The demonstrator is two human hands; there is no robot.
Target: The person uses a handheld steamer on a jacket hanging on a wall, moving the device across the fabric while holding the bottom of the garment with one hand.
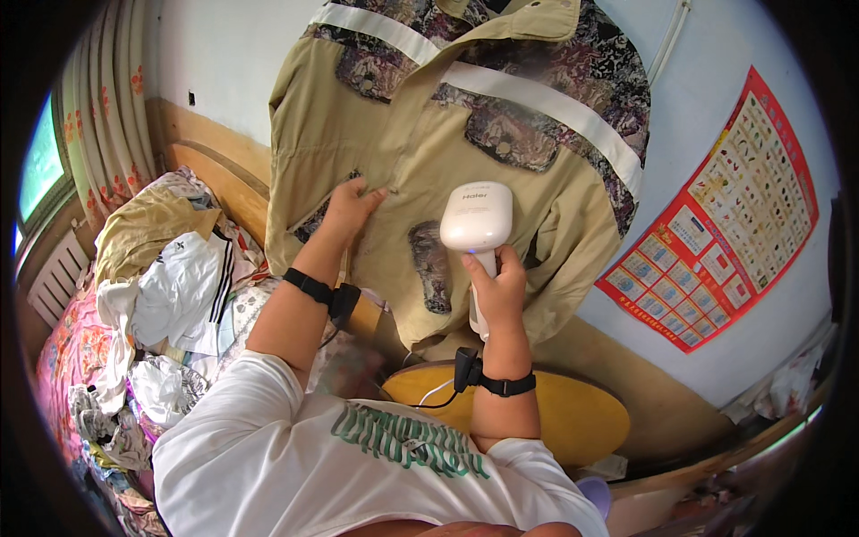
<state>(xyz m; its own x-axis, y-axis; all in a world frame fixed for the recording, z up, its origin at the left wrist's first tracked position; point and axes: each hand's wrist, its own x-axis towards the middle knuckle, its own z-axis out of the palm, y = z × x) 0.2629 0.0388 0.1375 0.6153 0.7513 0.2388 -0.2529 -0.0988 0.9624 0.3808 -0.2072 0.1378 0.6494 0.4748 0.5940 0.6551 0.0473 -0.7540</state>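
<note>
A khaki jacket (394,242) with dark patterned panels and white bands hangs upright against the wall in front of me. My right hand (503,291) is wrapped round the handle of a white handheld garment steamer (477,215). The steamer's broad head is raised in front of the jacket's lower right part, and a small blue light glows below it. Curled fingers of my left hand (351,213) pinch the jacket near its front opening, beside a patterned pocket on the left. Both wrists carry black straps with small boxes.
Left of me, a bed holds a pile of clothes (179,291) beside a wooden headboard (219,170). A yellow round tabletop (573,421) sits low in front of me. A red-bordered poster (716,215) covers part of the right wall. Curtains (107,107) hang by the window.
</note>
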